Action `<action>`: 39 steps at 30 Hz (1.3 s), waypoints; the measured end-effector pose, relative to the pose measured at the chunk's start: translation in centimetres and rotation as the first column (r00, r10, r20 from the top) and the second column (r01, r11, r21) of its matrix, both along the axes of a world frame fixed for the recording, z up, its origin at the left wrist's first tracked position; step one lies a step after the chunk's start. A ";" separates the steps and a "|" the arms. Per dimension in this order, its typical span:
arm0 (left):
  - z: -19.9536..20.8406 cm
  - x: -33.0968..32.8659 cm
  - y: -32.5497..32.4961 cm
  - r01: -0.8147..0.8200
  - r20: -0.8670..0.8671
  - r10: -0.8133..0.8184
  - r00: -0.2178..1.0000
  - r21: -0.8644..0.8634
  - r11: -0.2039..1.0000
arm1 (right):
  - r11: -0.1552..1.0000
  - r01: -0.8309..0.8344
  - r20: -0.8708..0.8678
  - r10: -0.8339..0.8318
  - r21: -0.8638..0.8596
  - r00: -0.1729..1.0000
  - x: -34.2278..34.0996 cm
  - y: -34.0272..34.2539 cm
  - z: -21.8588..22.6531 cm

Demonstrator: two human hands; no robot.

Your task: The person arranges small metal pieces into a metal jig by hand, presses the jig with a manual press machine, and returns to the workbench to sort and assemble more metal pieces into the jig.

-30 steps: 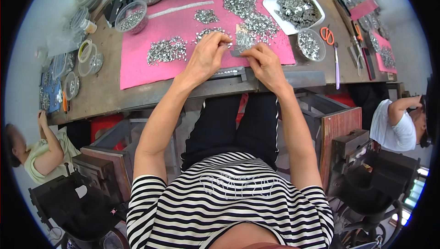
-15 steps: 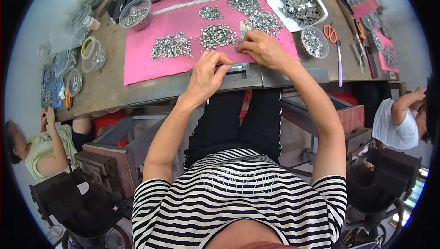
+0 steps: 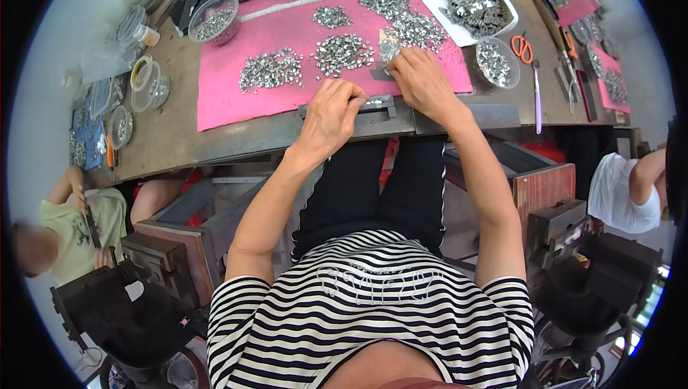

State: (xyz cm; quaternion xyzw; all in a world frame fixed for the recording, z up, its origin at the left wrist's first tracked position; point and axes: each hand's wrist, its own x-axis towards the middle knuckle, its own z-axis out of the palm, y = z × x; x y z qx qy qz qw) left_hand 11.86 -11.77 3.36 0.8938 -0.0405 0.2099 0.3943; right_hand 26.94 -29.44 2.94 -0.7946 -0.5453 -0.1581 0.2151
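Observation:
My left hand (image 3: 331,113) is closed in a pinch at the left end of a grey metal holder (image 3: 390,110), a narrow bar with a raised end block, at the bench's front edge. A few small shiny bits (image 3: 374,102) lie in it beside my fingertips. My right hand (image 3: 421,84) is closed too, fingertips down on a dark flat plate (image 3: 378,72) at the pink mat's front part. Whatever either pinch holds is hidden or too small to name. Piles of small silvery metal pieces (image 3: 344,54) lie on the pink mat (image 3: 222,106) beyond my hands.
A white tray (image 3: 428,3) and clear tubs (image 3: 197,25) of metal pieces stand around the mat. Orange-handled scissors (image 3: 522,49) and a purple-handled tool (image 3: 538,106) lie to the right. A flat steel plate (image 3: 494,116) lies along the front edge. Co-workers (image 3: 79,224) sit at both sides.
My right hand has shifted slightly right, and its forearm has drawn inward. The left hand stays at the holder. The co-worker at left now holds a long dark bar away from the bench.

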 end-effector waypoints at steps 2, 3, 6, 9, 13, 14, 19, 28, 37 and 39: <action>-0.2 0.1 -0.2 -0.003 0.039 0.002 0.999 0.024 1.000 | 0.999 0.006 0.043 -0.005 -0.038 0.999 0.0 -0.9 0.4; -0.4 0.1 -0.2 -0.009 0.078 0.005 0.997 0.049 0.999 | 0.997 0.012 0.087 -0.006 -0.075 0.996 -0.1 -1.2 0.5; -0.6 0.0 -0.3 -0.015 0.132 0.007 0.991 0.057 0.998 | 0.988 0.041 0.105 -0.025 -0.151 0.994 -0.7 -1.3 1.0; -0.7 0.1 -0.6 -0.035 0.148 0.025 0.989 0.068 0.997 | 0.992 0.018 0.072 -0.009 -0.124 0.997 -0.5 -0.8 1.0; -0.9 0.0 -0.9 -0.045 0.103 0.041 0.994 0.039 0.998 | 0.996 0.012 -0.007 -0.012 -0.089 1.000 -0.8 -0.4 0.5; -1.1 -0.1 -1.0 -0.058 0.133 0.050 0.990 0.061 0.996 | 1.000 0.000 -0.095 -0.002 -0.020 0.995 -1.1 -0.3 0.6; -1.2 -0.8 -1.5 -0.120 0.191 0.097 0.977 0.113 0.986 | 0.970 0.040 -0.515 0.093 0.242 0.852 -4.3 0.0 1.3; -2.0 -1.7 -1.8 -0.183 0.210 0.151 0.966 0.141 0.973 | 0.924 0.101 -0.512 0.112 0.369 0.852 -6.8 0.6 -0.7; -2.5 -1.6 -2.0 -0.211 0.248 0.180 0.952 0.106 0.972 | 0.927 0.089 -0.434 0.084 0.365 0.897 -6.9 0.9 -1.0; -2.6 -1.6 -2.0 -0.208 0.253 0.176 0.951 0.107 0.972 | 0.919 0.122 -0.510 0.094 0.375 0.855 -6.8 0.8 -1.2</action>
